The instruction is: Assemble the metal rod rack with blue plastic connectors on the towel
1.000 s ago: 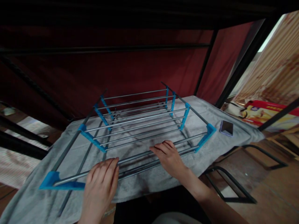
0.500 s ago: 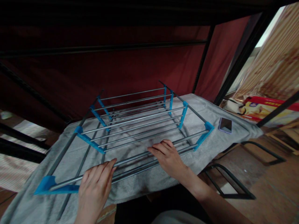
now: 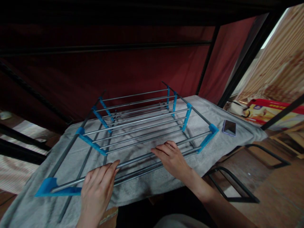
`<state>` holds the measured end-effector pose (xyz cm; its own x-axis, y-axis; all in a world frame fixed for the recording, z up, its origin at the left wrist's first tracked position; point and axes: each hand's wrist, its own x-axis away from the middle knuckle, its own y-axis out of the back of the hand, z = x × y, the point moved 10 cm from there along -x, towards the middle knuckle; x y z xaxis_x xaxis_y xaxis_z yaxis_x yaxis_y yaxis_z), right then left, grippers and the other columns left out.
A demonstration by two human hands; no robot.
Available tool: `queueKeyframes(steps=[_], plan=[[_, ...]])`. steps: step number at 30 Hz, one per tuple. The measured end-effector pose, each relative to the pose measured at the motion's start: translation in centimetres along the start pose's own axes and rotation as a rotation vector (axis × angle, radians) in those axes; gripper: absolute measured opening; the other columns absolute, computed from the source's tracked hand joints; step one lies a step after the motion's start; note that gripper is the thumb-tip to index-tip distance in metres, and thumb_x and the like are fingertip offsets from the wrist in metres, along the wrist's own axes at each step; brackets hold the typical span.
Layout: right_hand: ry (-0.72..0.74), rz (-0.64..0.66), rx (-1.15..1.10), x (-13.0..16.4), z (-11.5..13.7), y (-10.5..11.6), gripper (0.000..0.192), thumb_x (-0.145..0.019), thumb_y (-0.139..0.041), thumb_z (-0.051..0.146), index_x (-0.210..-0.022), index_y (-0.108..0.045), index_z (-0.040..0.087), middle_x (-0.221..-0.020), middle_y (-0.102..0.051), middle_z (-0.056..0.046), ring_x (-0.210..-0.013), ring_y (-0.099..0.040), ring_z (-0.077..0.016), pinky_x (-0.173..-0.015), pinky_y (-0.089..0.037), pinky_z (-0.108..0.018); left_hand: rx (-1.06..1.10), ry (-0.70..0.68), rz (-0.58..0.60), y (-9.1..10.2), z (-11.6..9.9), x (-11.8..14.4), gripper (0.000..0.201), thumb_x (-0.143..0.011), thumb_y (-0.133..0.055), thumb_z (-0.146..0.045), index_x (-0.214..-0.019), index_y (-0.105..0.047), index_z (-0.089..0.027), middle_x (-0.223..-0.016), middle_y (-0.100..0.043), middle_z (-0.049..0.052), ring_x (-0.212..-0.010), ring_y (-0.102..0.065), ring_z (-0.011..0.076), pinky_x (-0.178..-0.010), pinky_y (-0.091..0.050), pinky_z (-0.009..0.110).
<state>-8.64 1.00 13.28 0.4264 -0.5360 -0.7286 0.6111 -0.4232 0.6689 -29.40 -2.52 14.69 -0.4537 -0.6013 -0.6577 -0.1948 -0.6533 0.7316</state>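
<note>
The rack (image 3: pixel 133 126), metal rods in blue plastic brackets, is lying flat across the grey towel (image 3: pixel 220 148) covering the worktop, its near rails along the near edge. The left hand (image 3: pixel 97 190) and right hand (image 3: pixel 172 158) are resting on the near rails, fingers loosely spread, neither grip closing round a rod. It is probably light, stiff, slippery on the rods; brackets offer surer holds. A phone (image 3: pixel 229 127) is lying near the right corner. No containers are showing.

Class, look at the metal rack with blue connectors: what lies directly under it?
The rack lies on a grey towel, visible between its rods. What supports the towel is covered by it. Both the left hand and the right hand rest on the nearest rods.
</note>
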Motion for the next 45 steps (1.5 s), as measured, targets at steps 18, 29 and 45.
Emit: queueKeyframes(steps=[18,29,45], plan=[[0.012,0.015,-0.009,0.25,0.04,0.26,0.038,-0.097,-0.046,0.005,-0.128,-0.062,0.021,-0.109,-0.071,-0.005,-0.098,-0.062,-0.0157,-0.096,-0.044,-0.037,0.05,0.004,-0.064,0.47,-0.12,-0.03,0.03,-0.094,-0.062,-0.016,-0.124,-0.063,-0.018,-0.089,-0.071,0.006,-0.079,-0.063,0.0207,-0.076,-0.042,0.034],[0.03,0.037,-0.019,0.17,0.05,0.31,0.038,-0.098,-0.045,0.007,-0.129,-0.061,0.02,-0.11,-0.07,-0.006,-0.098,-0.061,-0.0159,-0.097,-0.044,-0.037,0.078,0.042,-0.039,0.04,0.38,0.42,0.034,-0.095,-0.061,-0.016,-0.128,-0.062,-0.022,-0.093,-0.073,0.006,-0.082,-0.065,0.0205,-0.079,-0.042,0.034],[0.031,0.066,0.0,0.12,-0.16,-0.04,0.033,-0.098,-0.048,0.01,-0.125,-0.064,0.019,-0.105,-0.069,-0.006,-0.09,-0.057,-0.0165,-0.089,-0.045,-0.035,0.088,0.049,-0.021,-0.02,0.37,0.34,0.033,-0.095,-0.062,-0.017,-0.127,-0.063,-0.021,-0.093,-0.073,0.006,-0.081,-0.065,0.0211,-0.078,-0.042,0.035]])
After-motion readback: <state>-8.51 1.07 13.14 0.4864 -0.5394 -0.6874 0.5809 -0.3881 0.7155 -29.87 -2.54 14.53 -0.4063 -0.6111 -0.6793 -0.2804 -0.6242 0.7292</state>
